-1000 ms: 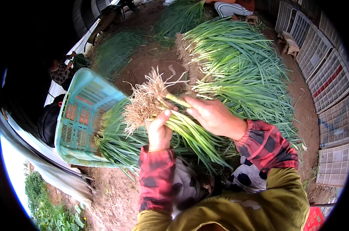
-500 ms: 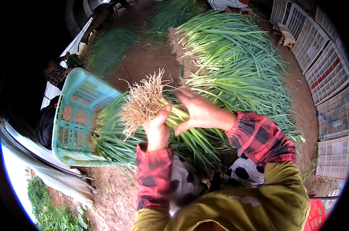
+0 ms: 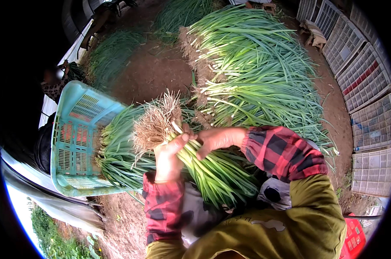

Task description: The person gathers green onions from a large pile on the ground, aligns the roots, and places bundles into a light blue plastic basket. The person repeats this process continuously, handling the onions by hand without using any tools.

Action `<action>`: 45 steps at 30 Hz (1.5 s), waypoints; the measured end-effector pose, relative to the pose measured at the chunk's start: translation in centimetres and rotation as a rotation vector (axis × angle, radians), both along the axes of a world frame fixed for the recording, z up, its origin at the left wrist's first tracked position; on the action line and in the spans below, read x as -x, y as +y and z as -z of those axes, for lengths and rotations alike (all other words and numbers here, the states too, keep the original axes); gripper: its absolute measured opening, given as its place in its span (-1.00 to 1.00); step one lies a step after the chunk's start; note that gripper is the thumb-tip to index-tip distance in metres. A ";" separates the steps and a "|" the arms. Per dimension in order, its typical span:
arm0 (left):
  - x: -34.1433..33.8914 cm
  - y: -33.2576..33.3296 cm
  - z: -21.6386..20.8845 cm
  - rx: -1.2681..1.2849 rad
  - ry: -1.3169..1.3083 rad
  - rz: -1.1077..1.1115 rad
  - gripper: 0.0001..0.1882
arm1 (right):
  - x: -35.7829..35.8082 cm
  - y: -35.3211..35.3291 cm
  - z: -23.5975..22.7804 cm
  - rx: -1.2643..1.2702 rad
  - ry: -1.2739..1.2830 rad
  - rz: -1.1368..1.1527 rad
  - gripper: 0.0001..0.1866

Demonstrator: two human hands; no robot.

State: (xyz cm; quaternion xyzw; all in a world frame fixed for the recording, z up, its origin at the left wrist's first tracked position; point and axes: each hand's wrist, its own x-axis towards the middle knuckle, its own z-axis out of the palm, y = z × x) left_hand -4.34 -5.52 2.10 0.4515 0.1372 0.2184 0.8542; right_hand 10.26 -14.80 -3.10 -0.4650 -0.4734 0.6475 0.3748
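My left hand (image 3: 168, 160) is closed around the pale stems of a bunch of green garlic (image 3: 197, 162), just below the roots. The bunch's tangled brown roots (image 3: 154, 125) point up and away, and its long flat leaves hang down to the right over my lap. Against the right side of the stems, my right hand (image 3: 219, 139) is closed on the bunch, its thumb in front and its other fingers partly hidden behind the stems. Just left of the bunch, more green garlic (image 3: 124, 149) lies with its roots in a tipped turquoise plastic crate (image 3: 77, 181).
A long heap of green garlic (image 3: 256, 64) covers the ground ahead and right. Other green piles (image 3: 113, 56) lie farther off. White slatted crates (image 3: 370, 123) line the right side; a red crate (image 3: 354, 237) stands lower right. Another person (image 3: 53, 84) is at the far left.
My right hand has moved from beside the bunch onto its stems, its fingers closing. The bunch has lowered slightly, and its leaves show more fully over my lap.
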 end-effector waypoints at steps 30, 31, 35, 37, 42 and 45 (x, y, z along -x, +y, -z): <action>-0.8 -0.1 -1.3 -0.044 0.023 -0.363 -0.71 | 3.6 -3.5 -4.0 -0.973 -0.886 0.863 -0.27; -0.6 -0.1 -1.0 -0.052 0.015 -0.359 -0.70 | 3.9 -3.7 -4.0 -0.873 -0.787 0.908 -0.16; -1.5 -1.2 -0.1 -0.185 0.045 -0.306 -0.58 | 3.3 -1.4 -2.6 -0.345 -0.240 0.419 -0.30; -0.8 -1.3 -0.7 -0.244 0.006 -0.158 -0.44 | 2.6 -1.3 -2.3 -0.339 -0.171 0.362 -0.38; 0.0 0.3 -1.9 -0.144 -0.028 0.066 -0.17 | 1.7 -0.3 -3.8 -0.227 -0.044 0.107 -0.55; -0.9 1.1 0.1 -0.033 -0.046 -0.098 -0.51 | -1.3 2.1 -1.9 -0.309 -0.124 0.043 -0.49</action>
